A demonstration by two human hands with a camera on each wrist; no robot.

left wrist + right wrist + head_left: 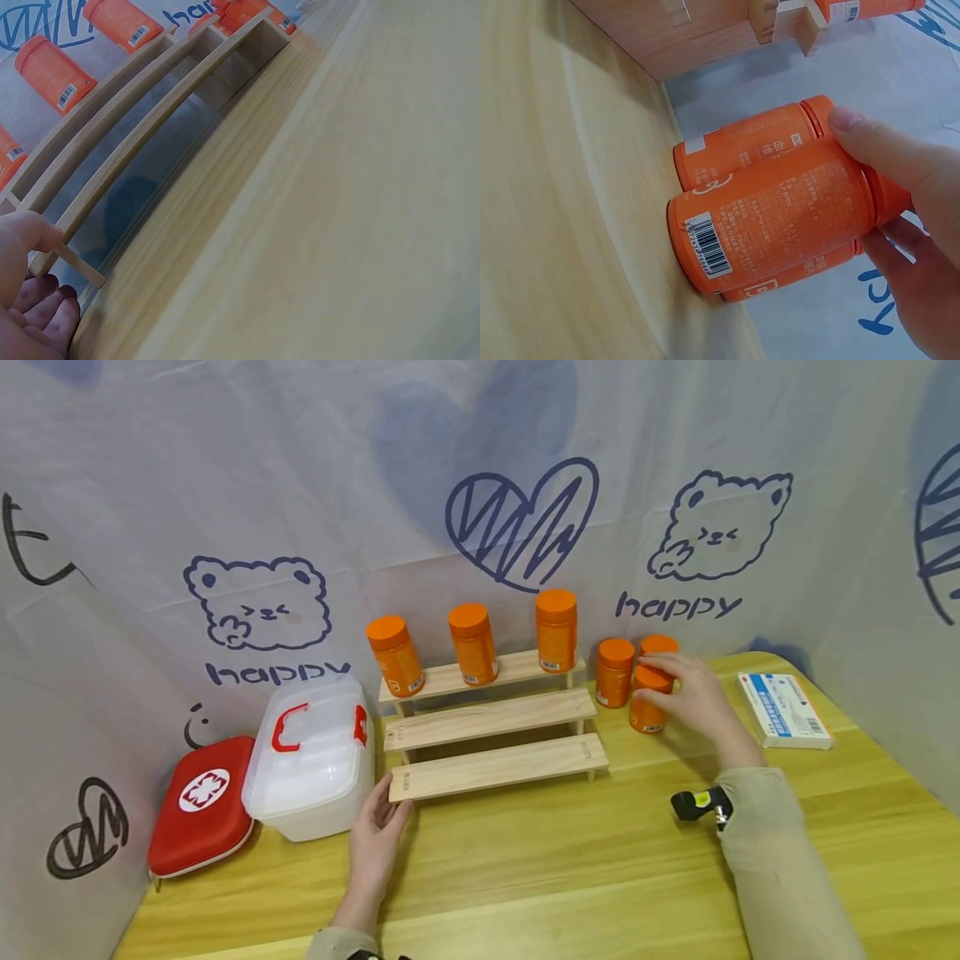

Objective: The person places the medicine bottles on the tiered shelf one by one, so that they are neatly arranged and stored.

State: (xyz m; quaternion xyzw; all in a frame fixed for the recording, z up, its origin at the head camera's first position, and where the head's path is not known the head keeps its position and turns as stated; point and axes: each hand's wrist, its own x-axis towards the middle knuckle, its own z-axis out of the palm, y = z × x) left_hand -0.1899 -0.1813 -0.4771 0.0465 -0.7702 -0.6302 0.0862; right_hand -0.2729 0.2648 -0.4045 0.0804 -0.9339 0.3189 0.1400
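My right hand (693, 697) has its thumb and fingers around the lid of the front orange bottle (780, 214), which stands upright on the table. Two more orange bottles stand close by, one to the left (615, 672) and one behind (660, 645). At the near left corner of a three-tier wooden rack (498, 768), my left hand (377, 835) pinches the end of the lowest shelf, thumb at the front and fingers round the end. Along the top tier stand three orange bottles, at left (396, 657), middle (474, 645) and right (557, 632).
Left of the rack sits a translucent white box (311, 777) with a red handle, and beside it a red case (198, 827) with a white cross emblem. A blue and white carton (783, 710) lies at the table's right. A printed cloth (420, 510) hangs behind.
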